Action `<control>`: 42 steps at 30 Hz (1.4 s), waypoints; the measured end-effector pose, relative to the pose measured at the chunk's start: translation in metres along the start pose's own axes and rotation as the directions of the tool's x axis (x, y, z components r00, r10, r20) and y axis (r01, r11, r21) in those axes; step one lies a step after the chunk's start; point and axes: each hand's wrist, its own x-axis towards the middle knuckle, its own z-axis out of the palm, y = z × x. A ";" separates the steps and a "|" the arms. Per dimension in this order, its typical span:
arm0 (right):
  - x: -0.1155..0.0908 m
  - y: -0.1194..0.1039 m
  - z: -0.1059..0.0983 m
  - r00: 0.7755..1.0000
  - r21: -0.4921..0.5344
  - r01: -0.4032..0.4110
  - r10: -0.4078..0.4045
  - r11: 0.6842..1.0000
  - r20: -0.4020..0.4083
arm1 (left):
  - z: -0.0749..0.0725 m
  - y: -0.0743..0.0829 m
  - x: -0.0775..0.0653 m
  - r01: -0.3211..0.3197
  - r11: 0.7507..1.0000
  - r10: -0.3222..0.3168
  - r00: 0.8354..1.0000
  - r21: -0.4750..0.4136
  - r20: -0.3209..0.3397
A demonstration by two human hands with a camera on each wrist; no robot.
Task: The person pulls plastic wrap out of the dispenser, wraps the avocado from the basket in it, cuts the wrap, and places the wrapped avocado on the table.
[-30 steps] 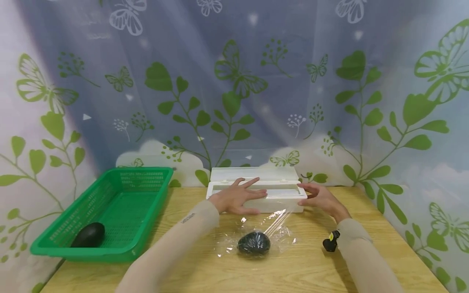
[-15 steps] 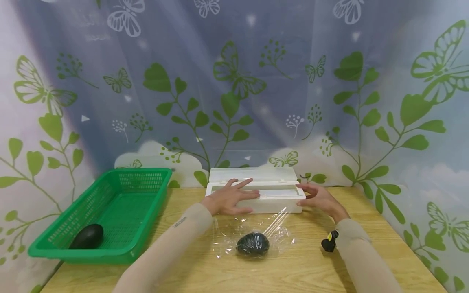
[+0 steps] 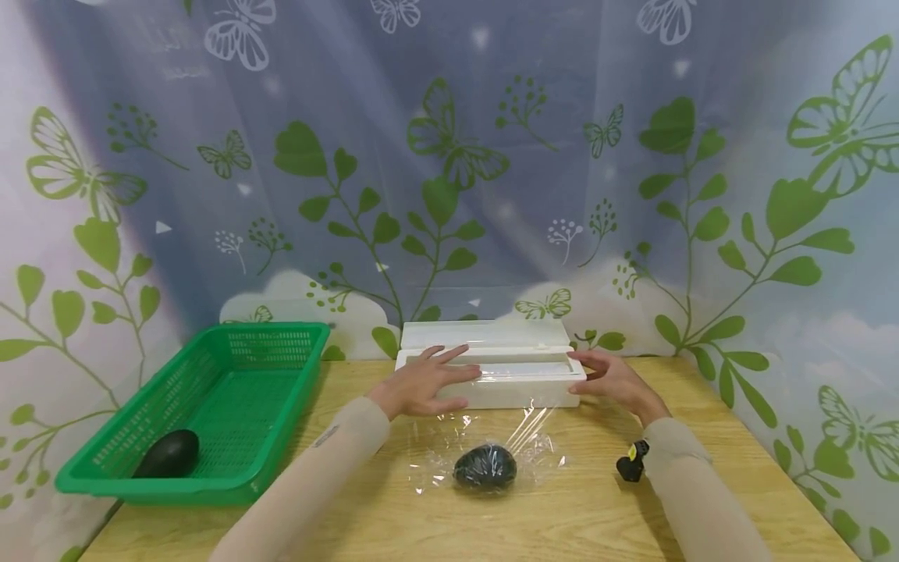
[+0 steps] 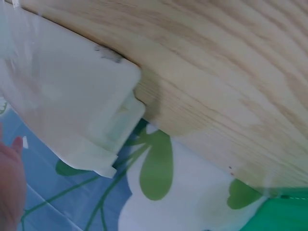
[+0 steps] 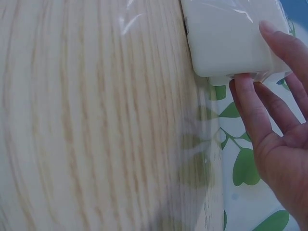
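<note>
A white cling film dispenser [image 3: 516, 393] stands at the back of the table, its lid [image 3: 488, 334] raised behind it. My left hand [image 3: 420, 382] lies over its left part, fingers straight and spread across the top. My right hand [image 3: 618, 384] grips its right end; in the right wrist view the thumb [image 5: 272, 34] is on the box and other fingers bend at its end face. Clear cling film [image 3: 541, 453] runs from the box's front over the table. A dark green avocado [image 3: 485, 468] lies in the film, covered by it.
A green plastic basket [image 3: 281, 437] with another dark avocado [image 3: 168, 454] in it stands at the left. The wooden table [image 3: 562, 523] ends at a curtain [image 3: 618, 234] with leaf and butterfly prints. A small black device [image 3: 632, 462] sits at my right wrist.
My left hand has slid to the left along the top of the dispenser, fingers still spread. My right hand stays at the right end, and the avocado stays in place.
</note>
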 end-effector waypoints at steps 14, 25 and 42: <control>0.002 0.003 0.000 1.000 0.013 0.028 -0.028 1.000 0.002 | 0.007 -0.010 -0.025 0.030 1.000 -0.030 0.995 -0.004 -0.092; 0.001 0.000 -0.001 1.000 0.022 0.017 -0.018 1.000 0.009 | 0.009 -0.015 -0.037 0.029 1.000 -0.030 0.984 -0.011 -0.178; 0.001 0.002 -0.002 1.000 0.025 0.024 -0.024 0.999 0.005 | 0.011 -0.017 -0.035 0.064 0.998 -0.062 0.964 -0.002 -0.259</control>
